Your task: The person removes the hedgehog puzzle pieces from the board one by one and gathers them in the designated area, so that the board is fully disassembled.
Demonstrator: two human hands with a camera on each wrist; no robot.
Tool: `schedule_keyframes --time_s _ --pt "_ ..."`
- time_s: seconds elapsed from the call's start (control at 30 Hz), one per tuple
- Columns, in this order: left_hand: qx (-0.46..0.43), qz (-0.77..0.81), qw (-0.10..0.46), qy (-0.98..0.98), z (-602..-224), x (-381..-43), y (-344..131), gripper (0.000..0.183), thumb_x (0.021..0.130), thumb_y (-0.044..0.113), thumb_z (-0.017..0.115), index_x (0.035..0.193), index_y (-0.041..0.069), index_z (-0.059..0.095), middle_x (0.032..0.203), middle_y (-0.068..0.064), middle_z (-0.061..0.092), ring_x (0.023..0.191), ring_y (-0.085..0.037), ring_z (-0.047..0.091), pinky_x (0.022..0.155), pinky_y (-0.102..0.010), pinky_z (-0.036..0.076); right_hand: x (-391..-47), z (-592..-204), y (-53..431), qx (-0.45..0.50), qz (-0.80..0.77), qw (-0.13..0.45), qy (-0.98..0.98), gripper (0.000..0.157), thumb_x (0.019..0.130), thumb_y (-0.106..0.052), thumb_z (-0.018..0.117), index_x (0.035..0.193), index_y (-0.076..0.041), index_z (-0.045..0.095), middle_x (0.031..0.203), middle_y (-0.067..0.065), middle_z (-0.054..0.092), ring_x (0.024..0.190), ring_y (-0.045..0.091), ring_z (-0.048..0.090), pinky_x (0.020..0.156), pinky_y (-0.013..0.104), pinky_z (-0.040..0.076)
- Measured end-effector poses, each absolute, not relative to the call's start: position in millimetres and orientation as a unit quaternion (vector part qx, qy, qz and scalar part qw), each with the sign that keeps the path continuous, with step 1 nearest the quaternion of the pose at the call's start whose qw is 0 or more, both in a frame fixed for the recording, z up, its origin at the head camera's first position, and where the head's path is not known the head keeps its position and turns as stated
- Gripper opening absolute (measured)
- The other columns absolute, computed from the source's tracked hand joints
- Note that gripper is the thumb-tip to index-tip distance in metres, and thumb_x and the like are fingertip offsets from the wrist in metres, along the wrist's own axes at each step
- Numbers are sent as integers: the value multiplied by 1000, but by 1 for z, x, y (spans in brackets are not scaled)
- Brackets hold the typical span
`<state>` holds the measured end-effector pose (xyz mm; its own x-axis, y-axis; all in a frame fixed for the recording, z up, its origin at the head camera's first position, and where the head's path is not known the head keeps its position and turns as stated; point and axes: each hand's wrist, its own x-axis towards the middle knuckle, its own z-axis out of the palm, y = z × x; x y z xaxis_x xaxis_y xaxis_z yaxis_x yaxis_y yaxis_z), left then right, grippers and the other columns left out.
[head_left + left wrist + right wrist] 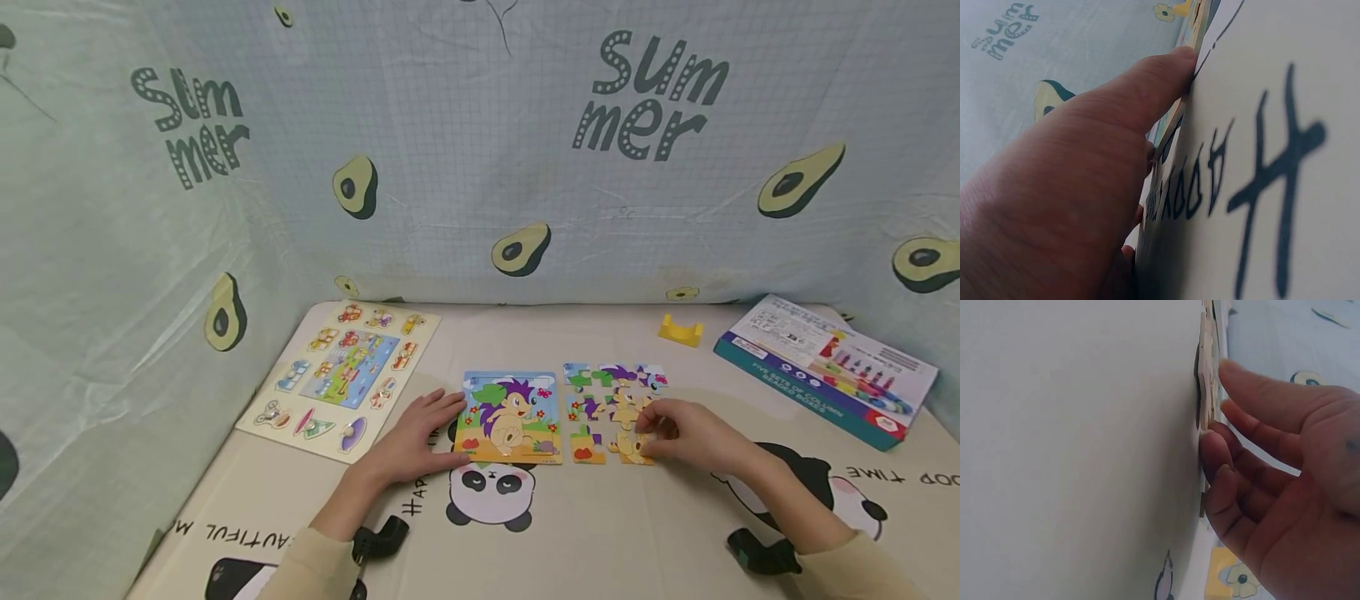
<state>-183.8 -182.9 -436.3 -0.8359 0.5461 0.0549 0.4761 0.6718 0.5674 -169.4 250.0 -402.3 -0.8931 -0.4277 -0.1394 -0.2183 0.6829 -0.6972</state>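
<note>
In the head view, a hedgehog picture board (510, 421) lies in the middle of the table. My left hand (414, 437) rests flat at its left edge, fingers spread, with the thumb (1166, 69) against the lower corner. To the board's right, jigsaw pieces (585, 447) of the same hedgehog picture lie in loose rows with gaps between them. My right hand (693, 433) is at the right side of these rows. Its curled thumb and fingers pinch a lower-right puzzle piece (630, 447); the right wrist view shows the wooden pieces (1205, 375) edge-on beside the fingertips.
A knobbed vehicle puzzle board (408, 333) lies at the back left. At the back right are a yellow notched block (681, 331) and a boxed bead set (825, 367). A patterned curtain (435, 125) hangs behind and to the left of the table.
</note>
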Motion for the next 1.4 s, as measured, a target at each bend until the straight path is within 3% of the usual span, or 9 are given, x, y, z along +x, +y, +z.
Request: schedule_keyframes --time_s 0.2,0.93,1.4 --pt "285 290 55 912 -436 -185 -183 82 86 50 76 152 10 47 160 -3 38 152 -31 17 121 -53 12 -168 -401 255 -210 -338 157 904 35 85 -22 84 111 -8 66 100 2 56 91 22 52 74 24 51" --pt "267 294 65 915 -435 -183 -181 83 85 49 77 153 11 47 160 -2 38 152 -31 17 121 -53 12 -168 -399 254 -242 -348 123 897 36 90 -20 78 119 -5 64 107 3 60 89 18 56 75 25 53" --pt "271 294 64 914 -434 -182 -180 83 86 49 77 152 10 47 159 -3 39 152 -31 17 121 -53 11 -179 -390 217 -238 -398 79 882 39 91 -20 78 122 -1 64 109 8 64 91 21 58 75 24 54"
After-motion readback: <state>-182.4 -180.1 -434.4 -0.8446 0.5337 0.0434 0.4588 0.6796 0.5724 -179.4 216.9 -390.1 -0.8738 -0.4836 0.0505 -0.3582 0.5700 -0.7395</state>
